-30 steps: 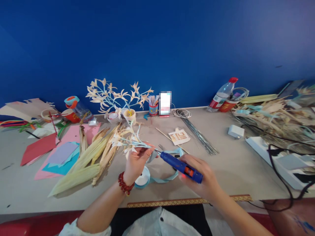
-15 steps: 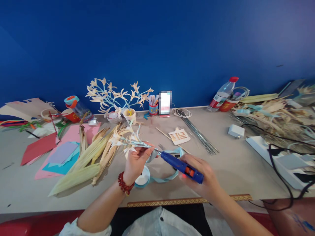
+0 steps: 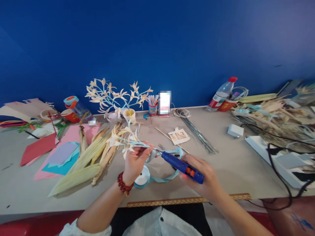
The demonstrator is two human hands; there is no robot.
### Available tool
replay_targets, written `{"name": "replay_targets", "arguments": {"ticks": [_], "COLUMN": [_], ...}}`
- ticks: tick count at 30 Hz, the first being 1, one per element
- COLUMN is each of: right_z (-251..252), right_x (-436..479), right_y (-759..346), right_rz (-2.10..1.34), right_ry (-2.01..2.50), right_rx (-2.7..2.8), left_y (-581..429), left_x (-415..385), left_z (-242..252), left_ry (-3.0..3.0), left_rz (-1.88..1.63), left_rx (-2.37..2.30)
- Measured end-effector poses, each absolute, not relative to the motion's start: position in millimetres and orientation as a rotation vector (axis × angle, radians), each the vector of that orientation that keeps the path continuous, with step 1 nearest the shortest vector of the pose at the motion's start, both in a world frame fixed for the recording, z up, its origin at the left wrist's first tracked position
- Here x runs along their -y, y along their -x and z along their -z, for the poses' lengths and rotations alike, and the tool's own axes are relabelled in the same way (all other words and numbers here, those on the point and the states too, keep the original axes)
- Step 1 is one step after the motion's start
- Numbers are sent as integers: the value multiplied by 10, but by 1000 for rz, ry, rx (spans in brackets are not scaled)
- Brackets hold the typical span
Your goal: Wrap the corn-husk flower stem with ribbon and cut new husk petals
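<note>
My left hand (image 3: 137, 160) pinches the wrapped stems of a corn-husk flower spray (image 3: 123, 139), whose pale blossoms point left. A light blue ribbon (image 3: 162, 179) runs from those stems and loops over the table to its spool (image 3: 142, 177), which stands just below my left hand. In my right hand (image 3: 201, 170) is a blue hot glue gun (image 3: 182, 166) with an orange switch and a red light glowing at its underside. Its metal nozzle points left and is at the stem ends beside my left fingertips; whether it touches them I cannot tell.
Corn husks (image 3: 86, 164) and coloured paper (image 3: 61, 155) lie to the left. Behind stand finished flowers in a cup (image 3: 129, 116), a pen holder (image 3: 153, 109) and a phone (image 3: 164, 103). Wires (image 3: 200, 136), a charger (image 3: 235, 131) and a power strip (image 3: 275, 160) with black cables lie right.
Both hands hold nearly the same pose. The glue gun and the flower spray have shifted only very slightly, and the nozzle stays at the stem ends.
</note>
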State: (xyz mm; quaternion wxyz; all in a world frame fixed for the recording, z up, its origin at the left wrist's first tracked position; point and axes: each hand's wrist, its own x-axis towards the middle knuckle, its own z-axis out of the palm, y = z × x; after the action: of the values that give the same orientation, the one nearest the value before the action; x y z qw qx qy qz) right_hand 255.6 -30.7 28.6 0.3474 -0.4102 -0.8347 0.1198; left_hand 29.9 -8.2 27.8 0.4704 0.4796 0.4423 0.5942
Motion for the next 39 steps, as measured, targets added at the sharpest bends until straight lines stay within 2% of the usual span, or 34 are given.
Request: {"name": "replay_targets", "arguments": {"ticks": [19, 39], "right_z": [-332, -373], "right_x": [311, 317], "right_y": [-2590, -2527], "right_rz": [-178, -182], "right_ry": [1028, 1014], "right_rx": [2140, 2211], "left_y": [-294, -275], "left_x": [92, 91], "left_z": [-267, -226], "left_ry": [-1163, -1139], "left_rz": [-1494, -1491], "left_rx": [-1098, -1020]}}
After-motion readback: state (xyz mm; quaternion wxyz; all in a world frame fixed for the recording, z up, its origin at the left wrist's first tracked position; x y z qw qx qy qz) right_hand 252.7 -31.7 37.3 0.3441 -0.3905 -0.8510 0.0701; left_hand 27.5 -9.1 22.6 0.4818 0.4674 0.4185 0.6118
